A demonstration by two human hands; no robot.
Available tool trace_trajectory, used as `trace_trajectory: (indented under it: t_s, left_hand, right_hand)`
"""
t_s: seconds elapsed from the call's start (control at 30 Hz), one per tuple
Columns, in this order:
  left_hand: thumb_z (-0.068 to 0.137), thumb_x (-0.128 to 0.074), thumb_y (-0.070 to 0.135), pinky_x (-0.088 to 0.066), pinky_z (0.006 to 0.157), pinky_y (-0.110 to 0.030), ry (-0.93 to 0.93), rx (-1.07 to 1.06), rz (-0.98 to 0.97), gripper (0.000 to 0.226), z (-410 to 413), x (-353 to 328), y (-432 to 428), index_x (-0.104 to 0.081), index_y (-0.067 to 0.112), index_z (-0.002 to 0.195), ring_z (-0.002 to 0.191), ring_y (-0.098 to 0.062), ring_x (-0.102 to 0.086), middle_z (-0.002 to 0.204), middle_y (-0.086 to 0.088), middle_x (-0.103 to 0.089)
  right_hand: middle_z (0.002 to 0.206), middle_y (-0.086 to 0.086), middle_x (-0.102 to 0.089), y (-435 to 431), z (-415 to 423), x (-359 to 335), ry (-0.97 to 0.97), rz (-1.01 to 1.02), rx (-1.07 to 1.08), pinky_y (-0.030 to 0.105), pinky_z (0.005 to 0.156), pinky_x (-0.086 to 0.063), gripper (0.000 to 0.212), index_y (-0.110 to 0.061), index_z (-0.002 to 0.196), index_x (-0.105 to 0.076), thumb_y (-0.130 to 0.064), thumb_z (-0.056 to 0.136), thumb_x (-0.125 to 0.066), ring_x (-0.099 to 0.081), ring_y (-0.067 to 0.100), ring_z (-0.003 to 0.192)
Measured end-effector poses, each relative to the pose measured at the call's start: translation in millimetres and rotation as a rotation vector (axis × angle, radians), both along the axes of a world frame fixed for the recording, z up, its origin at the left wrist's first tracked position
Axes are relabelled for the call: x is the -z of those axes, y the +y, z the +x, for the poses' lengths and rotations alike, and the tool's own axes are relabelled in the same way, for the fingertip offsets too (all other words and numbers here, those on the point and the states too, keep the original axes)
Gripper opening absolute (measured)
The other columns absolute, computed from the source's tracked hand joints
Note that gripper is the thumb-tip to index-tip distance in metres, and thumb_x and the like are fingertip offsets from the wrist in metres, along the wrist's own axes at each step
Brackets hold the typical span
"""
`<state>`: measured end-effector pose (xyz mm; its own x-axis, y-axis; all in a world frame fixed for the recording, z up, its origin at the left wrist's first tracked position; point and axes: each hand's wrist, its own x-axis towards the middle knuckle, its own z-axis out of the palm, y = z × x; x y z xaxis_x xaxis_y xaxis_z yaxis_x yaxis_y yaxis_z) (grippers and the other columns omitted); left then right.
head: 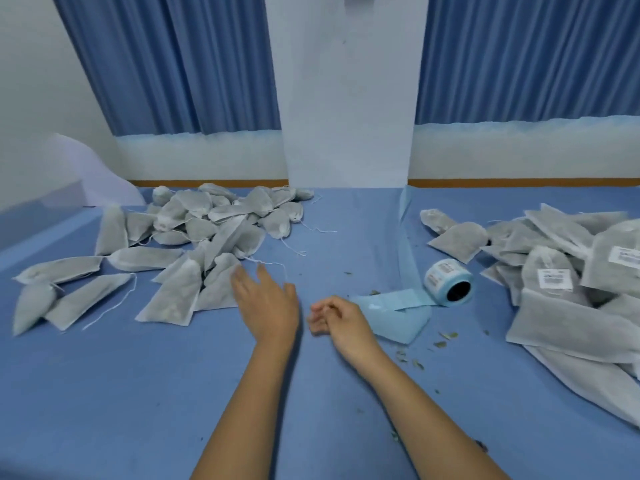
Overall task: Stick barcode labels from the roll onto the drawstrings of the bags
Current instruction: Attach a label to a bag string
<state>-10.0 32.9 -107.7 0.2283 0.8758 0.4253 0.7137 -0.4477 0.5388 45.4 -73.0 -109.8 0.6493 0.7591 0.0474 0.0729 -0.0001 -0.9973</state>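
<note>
Blue table [138, 393] carries bags [180, 292] beside left hand [268, 306], roll [450, 282] near right hand [341, 322].

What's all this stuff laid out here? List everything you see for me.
left pile of bags: many, grey-white, far left of the table, drawstrings trailing, no labels seen
right pile of bags: many, grey-white, right side, some bearing white barcode labels
label roll: one, white labels on blue backing, lying on its side between the piles
backing strip: one, light blue, trailing from the roll
leaf crumbs: several, greenish, scattered near the strip
table: one, blue cover
curtains: two, blue, behind the table
left hand: one, fingers spread, at the left pile's near edge
right hand: one, fingers curled, beside the strip; unclear whether it holds anything
</note>
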Motion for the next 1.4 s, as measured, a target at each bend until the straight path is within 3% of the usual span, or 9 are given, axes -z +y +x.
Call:
trace_trajectory:
  t_s: [0.13,0.33,0.47,0.57,0.7,0.83,1.1,1.2,1.4]
  left_hand:
    - [0.098,-0.051,0.035,-0.028,0.109,-0.037,0.301,-0.172,-0.125,0.07,-18,14,49,-0.017,0.003,0.149,0.138,-0.034,-0.028,0.148,-0.022,-0.034]
    - [0.09,-0.055,0.023,-0.032,0.094,-0.035,0.451,-0.139,-0.069,0.028,0,11,43,-0.057,0.008,0.114,0.119,-0.028,-0.041,0.117,-0.007,-0.059]
    - [0.08,-0.058,0.007,-0.04,0.083,-0.04,0.016,0.475,0.077,0.017,3,-12,10,-0.062,0.003,0.096,0.098,-0.034,-0.05,0.099,-0.011,-0.059]
    - [0.071,-0.049,0.004,-0.038,0.072,-0.031,-0.241,0.674,0.3,0.018,11,-35,-19,-0.06,0.005,0.085,0.079,-0.021,-0.048,0.084,-0.005,-0.055]
    - [0.07,-0.037,0.01,-0.034,0.069,-0.025,-0.34,0.686,0.423,0.028,30,-46,-48,-0.061,0.004,0.082,0.074,-0.014,-0.042,0.082,-0.004,-0.056]
    - [0.071,-0.033,0.007,-0.032,0.07,-0.025,-0.33,0.578,0.418,0.035,39,-26,-49,-0.066,0.005,0.083,0.071,-0.016,-0.045,0.082,-0.005,-0.061]
    - [0.082,-0.04,0.011,-0.039,0.097,-0.021,-0.351,0.789,0.191,0.04,33,-22,-54,-0.065,0.008,0.114,0.105,-0.016,-0.057,0.111,0.001,-0.063]
    - [0.096,-0.043,0.021,-0.048,0.089,-0.025,-0.229,0.982,0.113,0.03,40,-20,-72,-0.062,0.011,0.118,0.097,-0.011,-0.06,0.104,0.007,-0.062]
    - [0.1,-0.05,0.025,-0.044,0.065,-0.025,-0.222,0.821,0.25,0.025,41,-21,-68,-0.068,0.011,0.092,0.071,-0.009,-0.055,0.084,0.003,-0.065]
  right_hand:
    - [0.078,0.007,-0.064,4,3,11,-0.117,-0.138,-0.107,0.019,0.072,-0.051,0.028,-0.006,0.084,-0.061,0.009,0.091,-0.038,-0.06,0.015,0.07]
    - [0.092,0.008,-0.068,-5,-3,-3,-0.293,-0.072,-0.096,0.014,0.082,-0.046,0.019,-0.006,0.087,-0.065,0.006,0.089,-0.05,-0.062,0.015,0.086]
    - [0.127,0.004,-0.052,-22,-1,-32,-0.643,0.225,0.078,0.014,0.105,-0.029,0.059,-0.005,0.114,-0.06,0.025,0.068,-0.04,-0.045,0.012,0.125]
    - [0.145,0.0,-0.034,-38,29,-48,-0.767,0.155,0.106,0.01,0.11,-0.018,0.082,-0.014,0.137,-0.041,0.027,0.067,-0.035,-0.028,0.009,0.138]
    - [0.114,0.0,-0.061,-58,65,-54,-0.612,0.043,0.138,0.019,0.089,-0.045,0.051,-0.018,0.126,-0.052,0.011,0.085,-0.052,-0.058,0.01,0.098]
    - [0.066,-0.009,-0.063,-67,75,-38,-0.465,0.153,0.259,0.016,0.058,-0.04,0.012,-0.011,0.086,-0.068,-0.005,0.091,-0.06,-0.047,0.005,0.052]
    - [0.055,-0.002,-0.057,-65,80,-32,-0.49,0.161,0.226,0.009,0.052,-0.033,0.018,-0.009,0.076,-0.072,-0.006,0.09,-0.06,-0.043,0.002,0.047]
    - [0.058,-0.005,-0.063,-66,78,-31,-0.623,0.107,0.213,0.01,0.056,-0.038,0.023,-0.015,0.072,-0.07,-0.001,0.087,-0.06,-0.055,0.007,0.056]
    - [0.059,-0.028,-0.055,-74,80,-34,-0.743,0.104,0.239,0.008,0.059,-0.035,0.02,-0.009,0.083,-0.072,-0.001,0.091,-0.055,-0.052,-0.003,0.059]
